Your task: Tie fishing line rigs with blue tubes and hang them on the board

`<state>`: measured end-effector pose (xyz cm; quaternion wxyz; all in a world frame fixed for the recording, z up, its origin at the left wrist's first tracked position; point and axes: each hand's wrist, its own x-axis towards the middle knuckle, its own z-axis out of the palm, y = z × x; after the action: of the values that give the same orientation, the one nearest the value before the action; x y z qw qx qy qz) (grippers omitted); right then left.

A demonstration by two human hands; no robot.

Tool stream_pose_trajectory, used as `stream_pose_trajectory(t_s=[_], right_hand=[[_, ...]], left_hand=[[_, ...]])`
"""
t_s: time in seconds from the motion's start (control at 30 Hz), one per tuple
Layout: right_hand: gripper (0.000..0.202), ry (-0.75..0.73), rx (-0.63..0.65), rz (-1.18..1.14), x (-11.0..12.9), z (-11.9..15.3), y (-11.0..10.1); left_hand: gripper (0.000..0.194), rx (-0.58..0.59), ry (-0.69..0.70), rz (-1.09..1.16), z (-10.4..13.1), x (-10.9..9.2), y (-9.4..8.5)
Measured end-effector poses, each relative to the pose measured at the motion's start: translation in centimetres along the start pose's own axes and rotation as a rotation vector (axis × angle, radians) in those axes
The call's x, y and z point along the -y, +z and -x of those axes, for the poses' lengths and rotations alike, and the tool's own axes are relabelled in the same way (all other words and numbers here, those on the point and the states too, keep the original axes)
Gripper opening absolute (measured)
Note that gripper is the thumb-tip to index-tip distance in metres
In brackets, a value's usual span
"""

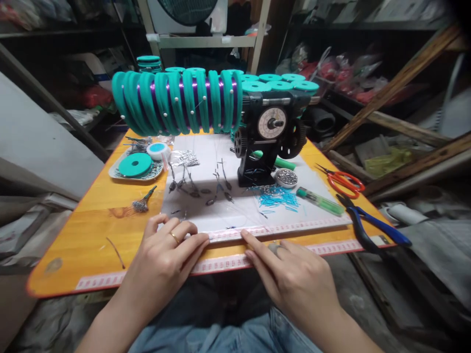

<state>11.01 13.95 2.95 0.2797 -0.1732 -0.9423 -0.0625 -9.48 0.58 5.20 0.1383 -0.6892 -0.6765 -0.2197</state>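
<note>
My left hand (165, 250) rests at the front edge of a white board (235, 213), thumb and forefinger pressed together. Just right of it, my right hand (294, 267) has its fingers bunched, with the forefinger tip on a printed measuring tape (274, 229) along the board's edge. Anything thin between the fingertips of either hand is too small to make out. Dark weights on thin lines (211, 201) lie on the board beyond the hands. Short blue tubes (279, 198) are heaped to the right, beside a white dish of small metal pieces (286, 177).
A black winding machine (257, 147) stands behind, near a row of teal foam spools (176, 103) wound with purple line. Blue-handled pliers (379, 225), orange scissors (346, 184) and a green tube (320, 201) lie right. A tray (162, 172) holds a teal disc at left.
</note>
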Motion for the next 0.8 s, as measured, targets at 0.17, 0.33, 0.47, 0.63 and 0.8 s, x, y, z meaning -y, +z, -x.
stream_pose_trajectory(t_s=[0.17, 0.33, 0.47, 0.63, 0.8], right_hand=[[0.034, 0.021, 0.020, 0.017, -1.2, 0.8, -0.4], [0.035, 0.055, 0.035, -0.040, -1.6, 1.0, -0.6], [0.036, 0.076, 0.059, -0.085, -1.6, 1.1, -0.6], [0.036, 0.077, 0.069, -0.115, -1.7, 1.2, -0.5], [0.036, 0.062, 0.053, -0.113, -1.7, 1.3, -0.3]], left_hand=[[0.009, -0.011, 0.031, 0.008, -0.4, -0.2, 0.4], [0.008, -0.005, 0.067, -0.004, -0.5, 0.0, 0.5], [0.010, -0.006, 0.071, 0.000, -0.4, 0.1, 0.6], [0.011, -0.012, 0.055, 0.013, -0.1, 0.2, 0.7], [0.015, -0.008, 0.025, 0.038, 0.6, 0.3, 0.3]])
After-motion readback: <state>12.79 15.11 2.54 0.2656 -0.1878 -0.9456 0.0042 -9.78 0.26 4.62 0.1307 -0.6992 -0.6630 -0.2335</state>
